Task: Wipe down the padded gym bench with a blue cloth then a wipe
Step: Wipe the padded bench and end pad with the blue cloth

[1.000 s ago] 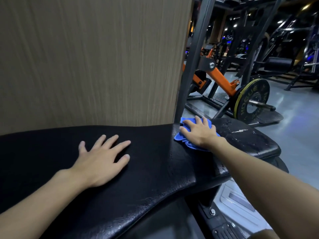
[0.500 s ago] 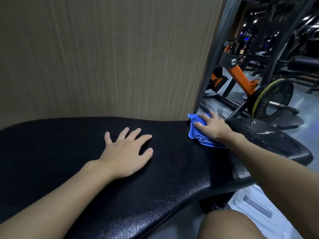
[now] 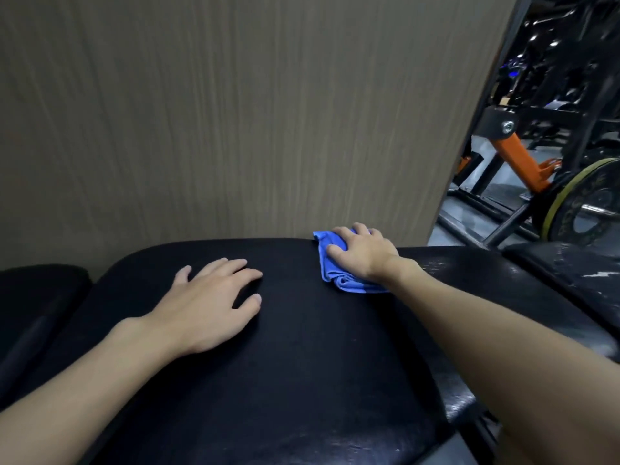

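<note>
A black padded bench [image 3: 302, 364] fills the lower half of the head view, running left to right. My right hand [image 3: 364, 255] presses a crumpled blue cloth [image 3: 330, 270] flat against the pad near its far edge, fingers spread over the cloth. My left hand [image 3: 208, 307] lies flat on the pad to the left, palm down, fingers apart, holding nothing. No wipe is in view.
A wood-grain panel wall [image 3: 235, 112] stands right behind the bench. At the far right is an orange and black machine [image 3: 516, 156] with a weight plate [image 3: 583, 209]. A second black pad section [image 3: 570, 276] with worn white marks continues to the right.
My right hand has slid the blue cloth leftward along the pad's far edge. The view has swung left, and my left hand has stayed flat on the pad.
</note>
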Available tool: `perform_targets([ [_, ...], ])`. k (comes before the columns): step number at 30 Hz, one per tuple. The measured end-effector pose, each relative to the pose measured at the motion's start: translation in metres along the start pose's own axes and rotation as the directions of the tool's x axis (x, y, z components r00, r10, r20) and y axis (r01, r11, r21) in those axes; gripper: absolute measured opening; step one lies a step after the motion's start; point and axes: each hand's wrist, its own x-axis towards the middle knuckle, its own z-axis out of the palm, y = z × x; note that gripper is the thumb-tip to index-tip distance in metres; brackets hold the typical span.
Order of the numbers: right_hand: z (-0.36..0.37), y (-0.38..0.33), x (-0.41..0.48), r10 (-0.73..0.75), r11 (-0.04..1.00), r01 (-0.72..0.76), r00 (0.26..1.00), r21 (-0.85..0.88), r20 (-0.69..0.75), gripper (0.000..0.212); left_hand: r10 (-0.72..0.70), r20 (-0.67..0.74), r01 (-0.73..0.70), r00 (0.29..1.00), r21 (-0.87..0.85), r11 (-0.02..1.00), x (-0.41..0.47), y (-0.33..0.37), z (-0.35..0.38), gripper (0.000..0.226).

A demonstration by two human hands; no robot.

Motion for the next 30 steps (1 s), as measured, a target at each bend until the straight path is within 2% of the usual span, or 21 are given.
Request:
perform_targets([
  [11, 0.029, -0.160, 0.016, -0.198, 0.980, 0.198, 0.980, 0.005, 0.025, 0.057, -0.111, -0.090, 0.114, 0.990, 0.024, 0.993, -0.062, -0.114, -0.018, 0.053],
  [15, 0.039, -0.215, 0.020, -0.281, 0.960, 0.281, 0.959, 0.008, 0.045, 0.058, -0.142, -0.144, 0.144, 0.979, 0.008, 0.990, -0.089, -0.141, -0.021, 0.076],
  [18, 0.046, -0.250, 0.016, -0.335, 0.942, 0.335, 0.941, 0.009, 0.053, 0.060, -0.149, -0.197, 0.150, 0.969, -0.009, 0.989, -0.103, -0.150, -0.022, 0.081],
  [22, 0.052, -0.282, 0.007, -0.390, 0.921, 0.390, 0.919, 0.010, 0.061, 0.061, -0.145, -0.240, 0.142, 0.960, -0.030, 0.989, -0.108, -0.152, -0.021, 0.077],
  [27, 0.057, -0.297, -0.016, -0.482, 0.876, 0.482, 0.872, 0.023, 0.085, 0.065, -0.158, -0.277, 0.141, 0.948, -0.080, 0.987, -0.111, -0.153, -0.018, 0.051],
  [30, 0.058, -0.290, -0.028, -0.513, 0.858, 0.509, 0.856, 0.063, 0.070, 0.064, -0.179, -0.250, 0.168, 0.952, -0.065, 0.984, -0.115, -0.148, -0.016, 0.057],
])
